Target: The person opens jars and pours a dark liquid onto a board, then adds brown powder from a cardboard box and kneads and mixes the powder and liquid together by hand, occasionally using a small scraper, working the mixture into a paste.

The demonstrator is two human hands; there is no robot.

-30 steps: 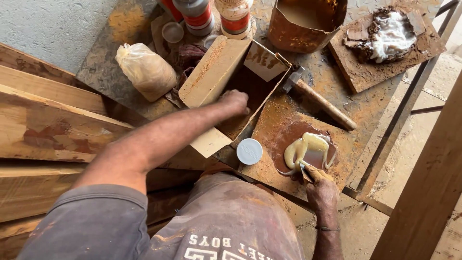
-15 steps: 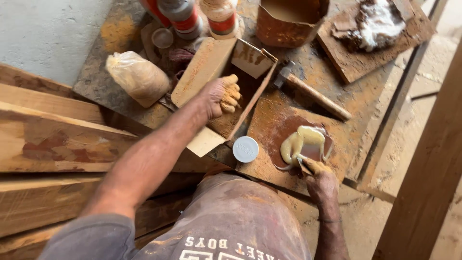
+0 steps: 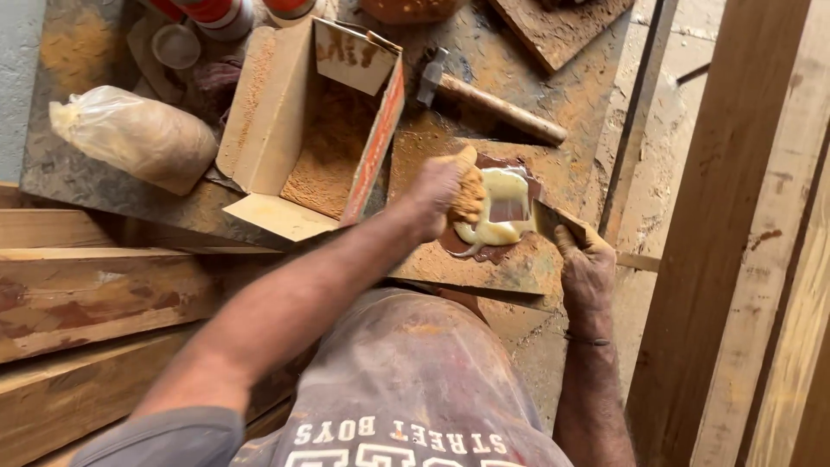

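Cream-coloured paste point(image 3: 497, 207) lies in a thick puddle on a rusty brown board point(image 3: 484, 259), near the middle of the view, with a dark wet stain around it. At the paste's 9 o'clock the left hand point(image 3: 445, 195) is cupped over a heap of orange sawdust point(image 3: 471, 197), fingers curled round it, the heap touching the edge of the paste. At the paste's 4 o'clock the right hand point(image 3: 586, 264) is closed round the handle of a scraper point(image 3: 546, 218), whose flat blade rests at the right edge of the puddle.

At 12 o'clock from the board a hammer point(image 3: 484, 95) lies on the dusty table point(image 3: 562, 112), head to the left, wooden handle running down to the right. At 9 o'clock stands an open carton point(image 3: 294, 130) with sawdust across its bottom and one red side facing the board. Farther out at 9 o'clock a knotted plastic bag point(image 3: 130, 138) of pale powder lies on its side. At 11 o'clock, cut by the upper edge, are a small round lid point(image 3: 175, 45) and the bottoms of some containers point(image 3: 229, 13). Rough planks point(image 3: 95, 294) are stacked at 8 o'clock, and upright timbers point(image 3: 735, 259) fill the 3 o'clock side.
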